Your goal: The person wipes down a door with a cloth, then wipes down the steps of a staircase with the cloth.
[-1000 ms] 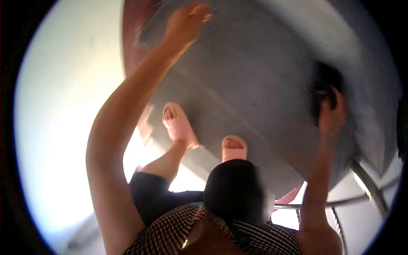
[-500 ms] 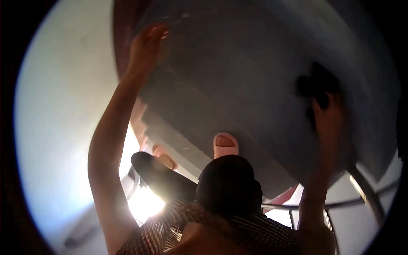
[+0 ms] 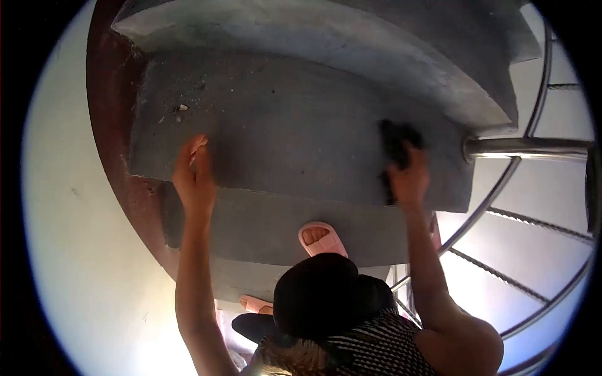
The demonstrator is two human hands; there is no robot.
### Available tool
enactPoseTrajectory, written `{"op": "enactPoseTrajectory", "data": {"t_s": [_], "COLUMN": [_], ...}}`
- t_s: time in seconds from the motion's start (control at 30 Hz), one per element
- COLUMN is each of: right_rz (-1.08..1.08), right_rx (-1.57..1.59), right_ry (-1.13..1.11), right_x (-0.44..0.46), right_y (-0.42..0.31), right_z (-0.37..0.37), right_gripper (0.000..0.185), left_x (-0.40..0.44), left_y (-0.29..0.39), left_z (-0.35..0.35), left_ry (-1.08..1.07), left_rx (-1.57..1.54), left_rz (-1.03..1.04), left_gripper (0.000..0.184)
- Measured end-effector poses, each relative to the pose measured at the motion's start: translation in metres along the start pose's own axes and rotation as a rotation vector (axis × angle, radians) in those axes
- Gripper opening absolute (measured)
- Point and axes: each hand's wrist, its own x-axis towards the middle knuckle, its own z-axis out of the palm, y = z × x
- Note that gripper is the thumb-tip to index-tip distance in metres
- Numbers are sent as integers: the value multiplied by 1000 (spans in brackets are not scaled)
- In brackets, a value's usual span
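Observation:
My right hand (image 3: 411, 178) grips a black cloth (image 3: 401, 141), blurred by motion, against the grey step (image 3: 295, 125) near its right end. Toward the left end of that step, my left hand (image 3: 195, 175) hovers at or just above the surface, its fingers curled together. Whatever those fingers hold, if anything, is hidden. Beyond the left hand lie small pale crumbs (image 3: 183, 107) and specks of dust.
A higher step (image 3: 313, 28) curves across the back. Metal railing (image 3: 527, 148) with twisted bars runs along the right. On the left are a dark red border (image 3: 113, 125) and a pale wall (image 3: 69, 188). My feet wear pink slippers (image 3: 323, 238) on lower steps.
The view has shifted and brightened, now showing the higher step and more railing. In the picture, the right hand with the black cloth sits further left, and the left hand lower.

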Motion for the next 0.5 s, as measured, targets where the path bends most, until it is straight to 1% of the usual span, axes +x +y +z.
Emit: {"op": "enactPoseTrajectory", "data": {"t_s": [0.03,0.07,0.1,0.13,0.17,0.2,0.23,0.27,0.33,0.37,0.4,0.43,0.47,0.5], "right_rz": [-81,-243,-307,-429,-498,-627,-756,-770,-536,-478,-413,-460,-386,-103], "right_rx": [11,13,98,133,139,242,351,364,668,734,794,736,750,747], "right_ry": [-50,-29,-134,-168,-286,-234,-184,-190,-583,-573,-569,-383,-313,-289], "right_x": [-9,-20,-29,-39,-46,-51,-51,-46,-39,-33,-22,-11,1,12], "right_y": [-27,-52,-88,-121,-155,-182,-199,-208,-240,-242,-229,-209,-188,-163], "right_z": [12,28,36,49,56,74,86,90,95,83,67,59,37,21], "right_gripper": [63,61,57,55,56,55,54,54,51,50,49,50,49,51], "left_x": [-4,-8,-12,-15,-18,-18,-18,-20,-19,-18,-19,-22,-27,-34], "left_y": [-3,-4,-5,-5,-5,-2,2,5,-13,-23,-33,-43,-51,-56], "left_z": [-5,-11,-17,-21,-23,-26,-29,-32,-38,-40,-39,-36,-33,-28], "left_ry": [28,63,74,117,160,172,190,211,292,354,395,434,464,479], "left_rx": [0,5,-8,-38,-66,-66,-36,-1,27,38,60,76,91,106], "left_rz": [0,5,7,-36,-78,-73,-145,-220,-185,-144,-140,-125,-113,-121], "left_gripper": [19,19,19,19,20,20,21,23,26,30,30,33,36,36]}}
